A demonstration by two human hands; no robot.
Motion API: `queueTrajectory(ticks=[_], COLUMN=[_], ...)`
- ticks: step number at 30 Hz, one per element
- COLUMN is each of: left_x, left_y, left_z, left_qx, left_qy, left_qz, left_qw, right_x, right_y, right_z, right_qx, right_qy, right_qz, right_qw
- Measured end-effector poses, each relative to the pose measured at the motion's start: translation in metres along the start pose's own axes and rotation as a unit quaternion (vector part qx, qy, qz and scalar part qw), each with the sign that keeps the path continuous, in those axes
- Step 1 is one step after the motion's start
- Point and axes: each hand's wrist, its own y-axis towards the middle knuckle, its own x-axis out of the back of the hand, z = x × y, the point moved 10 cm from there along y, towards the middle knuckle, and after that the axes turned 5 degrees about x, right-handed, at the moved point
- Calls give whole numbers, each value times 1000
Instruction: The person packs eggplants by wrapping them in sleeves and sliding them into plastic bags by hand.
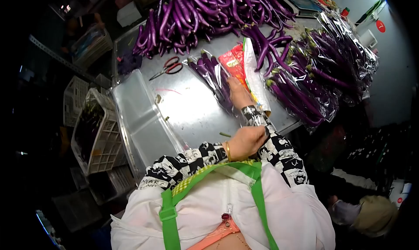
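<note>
Bagged eggplants (212, 77) — against right hand (238, 94), beyond closed left hand (247, 141).

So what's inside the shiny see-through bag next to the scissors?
Long purple eggplants with green tops are inside the clear bag. The right hand covers part of its side, so I can't see behind that.

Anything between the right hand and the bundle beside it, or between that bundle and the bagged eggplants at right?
Nothing visible blocks the right hand from the bundle. A red-and-white sack lies between the bundle and the bagged eggplants.
</note>
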Motion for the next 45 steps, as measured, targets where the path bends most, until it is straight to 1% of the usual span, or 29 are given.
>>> queueTrajectory(ticks=[2,3,5,6,7,9,11,13,14,15,17,18,19,20,21,22,23,24,25,27,29,31,33,36,37,39,42,44,45], left_x=[-3,-3,-8,-11,-14,-14,-11,-17,-19,-15,-9,6,24,53,88,111,112,120,125,115,112,113,114,113,114,115,112,113,113], left_y=[2,3,3,4,5,7,8,6,7,9,12,17,21,29,43,52,70,81,88,90,99,102,104,102,101,96,92,91,92], left_z=[2,2,5,7,9,9,15,20,22,22,23,23,41,60,67,88,143,169,189,232,248,249,254,254,252,250,247,248,249], left_qx=[-8,-12,-20,-21,-19,-11,5,4,-3,4,34,16,87,101,46,9,113,93,70,80,97,94,79,75,72,54,44,48,52], left_qy=[-28,-49,-78,-80,-87,-140,-170,-181,-172,-181,-241,-222,-197,-114,-75,53,104,205,302,379,379,371,362,347,333,325,313,308,308], left_qz=[27,47,73,94,109,118,103,139,143,142,186,170,134,-17,-144,-247,-156,-171,-186,-66,-40,-48,-44,-46,-57,-62,-46,-39,-35], left_qw=[999,998,994,992,990,983,980,974,975,973,952,960,967,988,986,968,976,959,932,920,920,923,928,934,938,942,948,949,949], right_x=[-1,-1,-7,-20,-23,-21,-29,-37,-42,-45,-37,-38,-35,-33,-55,-75,-53,-32,-10,-11,-7,2,26,59,73,84,70,53,40], right_y=[6,9,13,17,23,29,31,30,28,25,27,25,21,16,5,-7,-5,-4,-4,-17,-38,-84,-142,-219,-229,-229,-183,-149,-134], right_z=[-3,2,0,-11,-12,-9,-14,-22,-29,-32,-27,-29,-29,-30,-45,-58,-33,-8,17,18,26,31,36,41,42,49,67,68,64], right_qx=[4,6,-47,-83,-82,-73,-78,-70,-87,-94,-40,-42,-44,-48,-85,-121,-85,-44,-5,-21,-45,-47,-73,-80,-78,-77,-74,5,2], right_qy=[55,32,40,56,55,69,56,39,105,106,75,74,91,108,282,445,285,83,-94,6,11,-20,68,12,18,24,143,122,149], right_qz=[0,-11,24,87,89,58,69,69,62,70,33,37,12,-15,-35,-68,-30,-1,10,23,81,105,149,155,117,78,56,29,16], right_qw=[998,999,998,991,991,993,993,994,989,987,996,996,995,993,955,885,954,996,996,999,996,993,984,985,990,994,985,992,989])
